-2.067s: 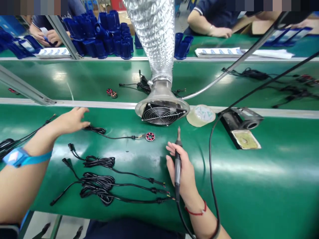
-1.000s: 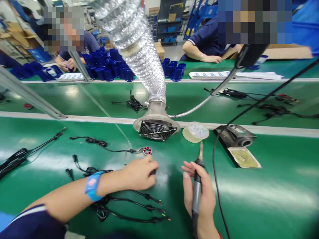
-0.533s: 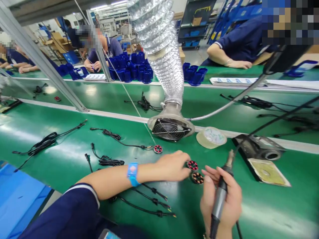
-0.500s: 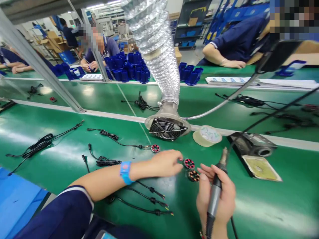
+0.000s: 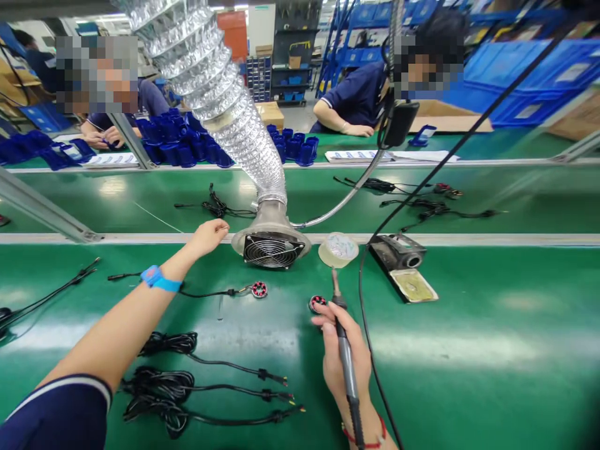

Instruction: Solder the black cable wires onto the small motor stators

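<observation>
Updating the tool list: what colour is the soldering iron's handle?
Grey, with black at both ends: the handle shows in the head view.

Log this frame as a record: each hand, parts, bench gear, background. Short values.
left hand: raised beside the fan; cannot tell if it holds anything
right hand: gripping the soldering iron, tip pointing away from the person
part by right hand: red-and-black ring, partly hidden by fingers
wired part: second ring on a black cable
loose stock: three coiled cables nearest the person
bench gear: silver duct above fan; iron stand with yellow pad
background: co-workers, blue plastic parts
</observation>
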Action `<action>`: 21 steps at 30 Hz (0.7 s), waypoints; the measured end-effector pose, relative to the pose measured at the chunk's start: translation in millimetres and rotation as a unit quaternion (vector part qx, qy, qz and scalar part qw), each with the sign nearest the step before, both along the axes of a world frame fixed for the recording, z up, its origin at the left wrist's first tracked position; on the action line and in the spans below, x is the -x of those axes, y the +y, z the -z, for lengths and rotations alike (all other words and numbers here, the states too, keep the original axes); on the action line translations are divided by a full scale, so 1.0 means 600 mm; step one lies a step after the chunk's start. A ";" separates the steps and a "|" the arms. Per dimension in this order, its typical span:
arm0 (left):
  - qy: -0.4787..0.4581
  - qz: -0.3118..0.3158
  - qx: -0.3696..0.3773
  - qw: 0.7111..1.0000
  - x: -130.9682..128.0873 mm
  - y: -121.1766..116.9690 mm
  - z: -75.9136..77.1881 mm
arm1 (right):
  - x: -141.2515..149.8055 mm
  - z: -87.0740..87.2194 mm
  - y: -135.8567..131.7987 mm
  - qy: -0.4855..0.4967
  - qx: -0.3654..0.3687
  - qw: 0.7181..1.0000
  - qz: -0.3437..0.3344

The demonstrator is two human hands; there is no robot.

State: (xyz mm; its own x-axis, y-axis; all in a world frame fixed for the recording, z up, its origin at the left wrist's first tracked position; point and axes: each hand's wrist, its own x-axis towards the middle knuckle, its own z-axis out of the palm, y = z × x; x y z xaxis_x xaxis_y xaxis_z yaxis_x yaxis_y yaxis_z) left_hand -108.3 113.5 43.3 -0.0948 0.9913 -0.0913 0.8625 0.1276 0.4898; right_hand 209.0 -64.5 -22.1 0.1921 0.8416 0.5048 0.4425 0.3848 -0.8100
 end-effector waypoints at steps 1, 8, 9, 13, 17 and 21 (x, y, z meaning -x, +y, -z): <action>0.023 -0.005 -0.008 1.000 -0.004 0.028 0.006 | 0.000 0.001 0.002 -0.010 -0.003 1.000 -0.002; 0.111 0.038 -0.021 0.993 -0.039 0.141 0.024 | -0.008 0.016 0.029 -0.053 -0.016 0.998 -0.010; 0.114 0.049 -0.017 0.992 -0.043 0.146 0.025 | -0.007 0.015 0.033 -0.062 -0.027 0.998 -0.008; 0.107 0.069 -0.011 0.992 -0.053 0.155 0.035 | 0.000 0.004 0.044 -0.089 -0.066 0.994 -0.007; 0.055 0.037 -0.038 0.997 -0.042 0.149 0.025 | 0.003 -0.004 0.045 -0.096 -0.075 0.993 -0.004; -0.053 -0.051 -0.118 0.990 -0.001 0.114 -0.035 | -0.004 -0.006 0.042 -0.086 -0.066 0.994 0.003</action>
